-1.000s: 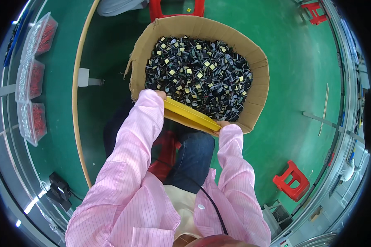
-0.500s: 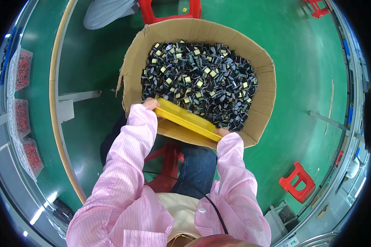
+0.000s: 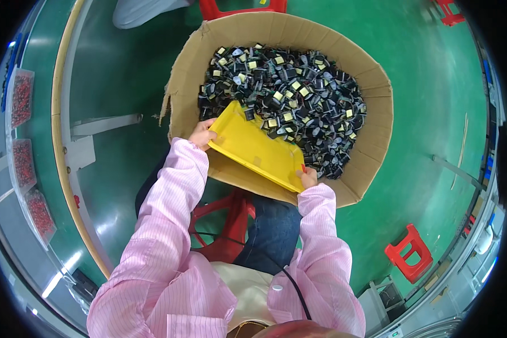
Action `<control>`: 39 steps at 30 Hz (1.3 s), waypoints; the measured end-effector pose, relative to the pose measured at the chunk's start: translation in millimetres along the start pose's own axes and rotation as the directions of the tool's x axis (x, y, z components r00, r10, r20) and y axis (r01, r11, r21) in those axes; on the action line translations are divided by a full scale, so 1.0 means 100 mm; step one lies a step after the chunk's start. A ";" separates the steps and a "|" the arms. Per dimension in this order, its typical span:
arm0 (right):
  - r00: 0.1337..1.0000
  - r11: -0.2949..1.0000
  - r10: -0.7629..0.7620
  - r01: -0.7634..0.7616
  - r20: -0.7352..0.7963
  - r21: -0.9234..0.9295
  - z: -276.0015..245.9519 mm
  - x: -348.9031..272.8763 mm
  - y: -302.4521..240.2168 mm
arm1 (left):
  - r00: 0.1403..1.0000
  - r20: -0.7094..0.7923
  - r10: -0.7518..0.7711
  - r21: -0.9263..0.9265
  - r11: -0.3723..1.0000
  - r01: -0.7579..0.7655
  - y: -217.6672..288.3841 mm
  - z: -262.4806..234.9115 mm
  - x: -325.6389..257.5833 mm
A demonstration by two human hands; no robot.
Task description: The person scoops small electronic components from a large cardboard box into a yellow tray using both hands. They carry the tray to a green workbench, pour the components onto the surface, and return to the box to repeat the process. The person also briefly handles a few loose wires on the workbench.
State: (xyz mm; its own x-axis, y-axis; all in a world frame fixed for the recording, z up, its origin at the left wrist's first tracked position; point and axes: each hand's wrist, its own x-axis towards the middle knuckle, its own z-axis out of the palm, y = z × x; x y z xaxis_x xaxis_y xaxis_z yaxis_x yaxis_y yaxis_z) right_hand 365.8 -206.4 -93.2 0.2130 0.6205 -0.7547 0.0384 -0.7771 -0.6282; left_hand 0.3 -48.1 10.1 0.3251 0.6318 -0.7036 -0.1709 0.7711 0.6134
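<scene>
A yellow tray point(image 3: 256, 147) was held at both ends over the near side of a large cardboard box point(image 3: 372, 84) that stood on the green floor point(image 3: 434, 112). The tray's long axis ran from the upper left down to the lower right, and its open face was tilted up toward the camera, with its far long edge dipped among the box's contents. The left hand point(image 3: 201, 134) was closed on the tray's upper-left end, and the right hand point(image 3: 308, 178) was closed on its lower-right corner. The box was filled nearly to the rim with small black components point(image 3: 298, 96), many topped with yellow; a few lay against the tray's far edge, while the tray's face was otherwise bare. A red stool point(image 3: 225, 222) was seen beneath the person's legs. Along the counter point(image 3: 62, 169) at the left, clear trays of small red parts point(image 3: 21, 160) were lined up.
</scene>
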 end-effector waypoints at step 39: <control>0.629 0.422 -0.761 0.288 -0.163 -0.860 -0.44 1.38 -2.15 | 0.718 0.285 0.635 0.956 -0.137 -0.258 0.99 0.75 2.01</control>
State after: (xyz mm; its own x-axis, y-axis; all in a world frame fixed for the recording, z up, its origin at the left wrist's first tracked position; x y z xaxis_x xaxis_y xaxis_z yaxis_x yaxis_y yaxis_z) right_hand 430.0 41.5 -54.2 0.2634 0.9641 0.0341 0.9169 -0.2392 -0.3194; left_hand 118.1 149.5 -44.1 0.3902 0.9206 -0.0136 0.8290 -0.3449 0.4403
